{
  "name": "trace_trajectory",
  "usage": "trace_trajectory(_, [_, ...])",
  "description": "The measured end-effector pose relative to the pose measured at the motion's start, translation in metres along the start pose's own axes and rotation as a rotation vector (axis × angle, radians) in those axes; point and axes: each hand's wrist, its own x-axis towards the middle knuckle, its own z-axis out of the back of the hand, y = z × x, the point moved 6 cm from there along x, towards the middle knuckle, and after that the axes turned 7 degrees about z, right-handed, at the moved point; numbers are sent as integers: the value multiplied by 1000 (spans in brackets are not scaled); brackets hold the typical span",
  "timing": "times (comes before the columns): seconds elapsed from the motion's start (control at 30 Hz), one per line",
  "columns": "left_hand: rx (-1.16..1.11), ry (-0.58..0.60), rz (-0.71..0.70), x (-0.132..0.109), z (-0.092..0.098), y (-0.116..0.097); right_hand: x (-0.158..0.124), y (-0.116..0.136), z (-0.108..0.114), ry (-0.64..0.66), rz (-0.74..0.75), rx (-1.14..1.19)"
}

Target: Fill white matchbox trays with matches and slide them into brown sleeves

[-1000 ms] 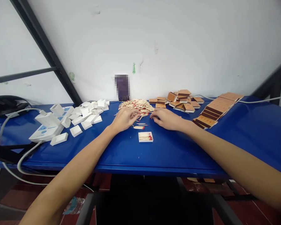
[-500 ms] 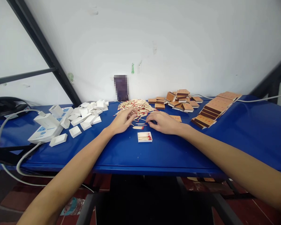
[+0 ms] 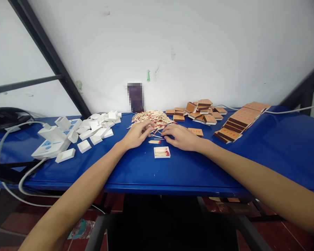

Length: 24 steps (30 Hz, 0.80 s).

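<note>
Near the front of the big heap of red-tipped matches, my left hand is half curled, a gap between thumb and forefinger. Facing it from the right, my right hand has its fingertips down by a few loose matches, thumb and forefinger apart. Whether a fingertip touches a match I cannot tell. A small row of matches lies on the table between the hands. Closer to me sits an open white matchbox tray with several matches inside, heads to the right.
White empty trays lie in a pile at left, by a white power strip with cables. Orange-brown matchboxes are heaped at back right; one matchbox lies behind my right wrist. Stacked matchboxes slant farther right on the blue table.
My right hand has shifted slightly left, and loose matches between the hands have moved a little. My left hand stays nearly in place; the tray has not moved.
</note>
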Motion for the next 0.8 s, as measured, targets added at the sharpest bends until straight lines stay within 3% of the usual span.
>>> trace_trajectory(0.5, [103, -16, -13, 0, 2, 3, 0, 11, 2, 20, 75, 57])
trace_trajectory(0.8, [179, -32, -32, 0, 2, 3, -1, 6, 8, 7, 19, -10])
